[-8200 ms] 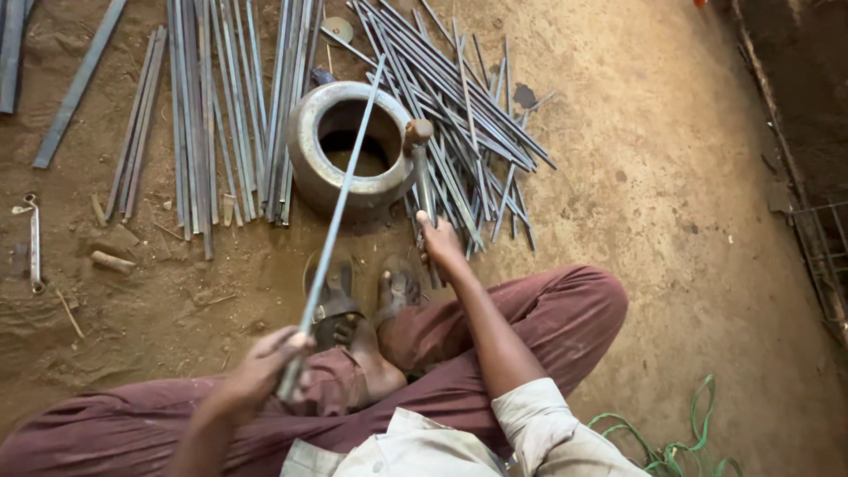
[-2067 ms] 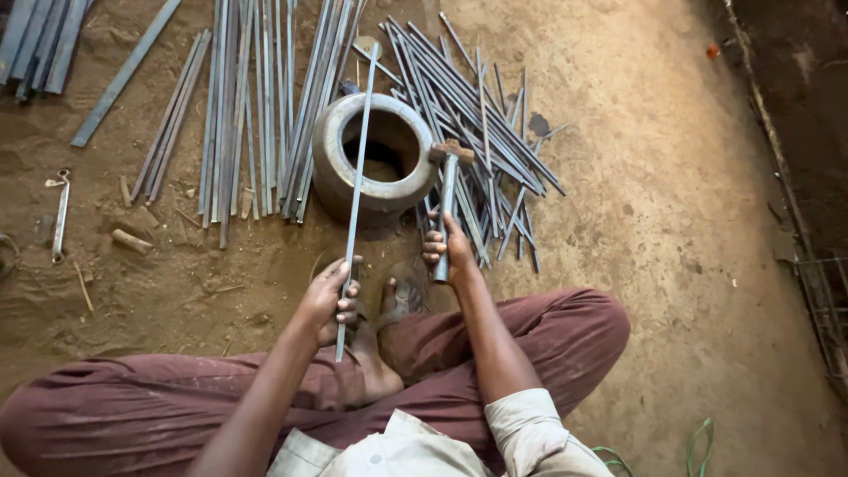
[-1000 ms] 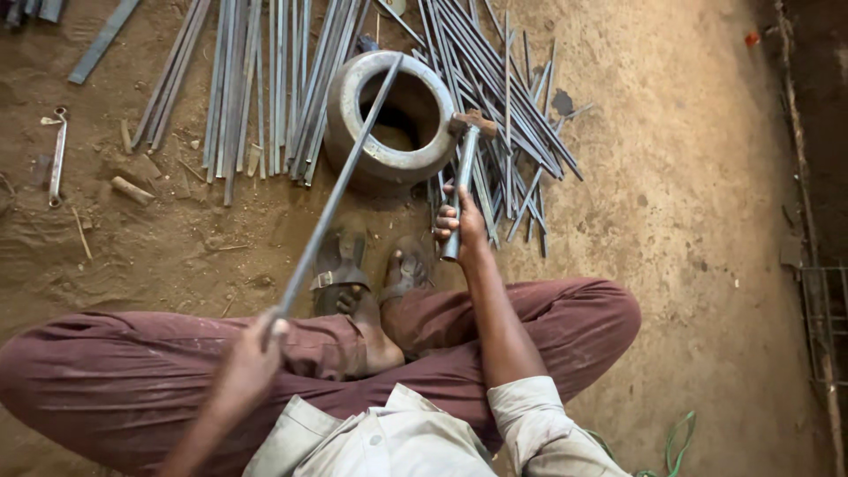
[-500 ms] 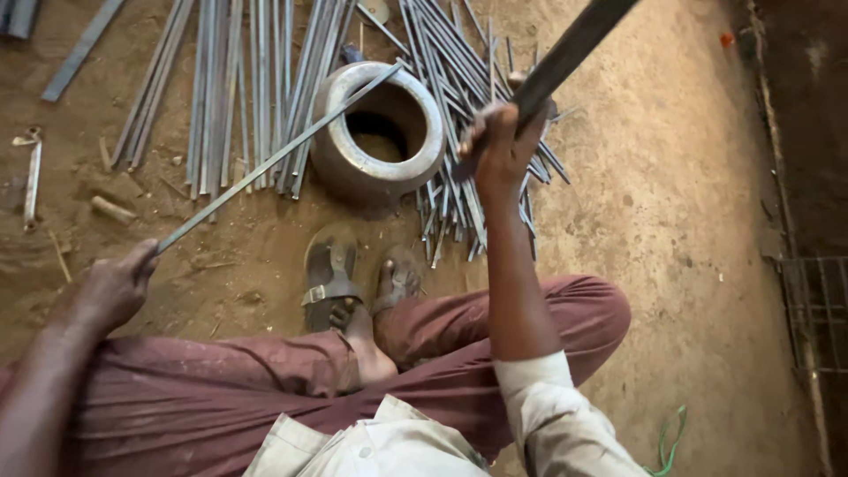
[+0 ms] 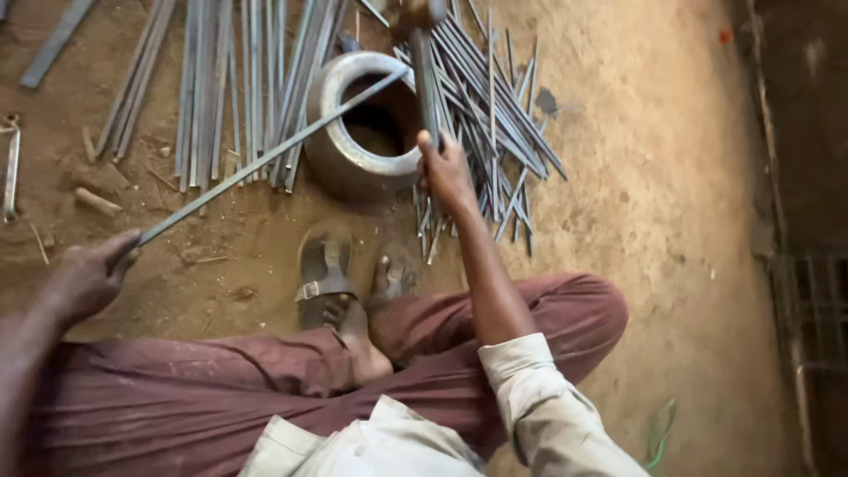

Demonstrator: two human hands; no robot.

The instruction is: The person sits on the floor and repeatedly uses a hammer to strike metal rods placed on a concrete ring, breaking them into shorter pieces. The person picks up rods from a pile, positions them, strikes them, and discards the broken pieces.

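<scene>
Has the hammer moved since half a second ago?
Yes. The hammer, in the right hand, has swung down from high right toward the metal ring.

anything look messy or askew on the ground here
The thin rods right of the metal ring lie fanned and crossed, unlike the roughly parallel bars on its left. Otherwise nothing stands out: the left hand rests a long rod across the ring, and the right hand grips a hammer.
</scene>
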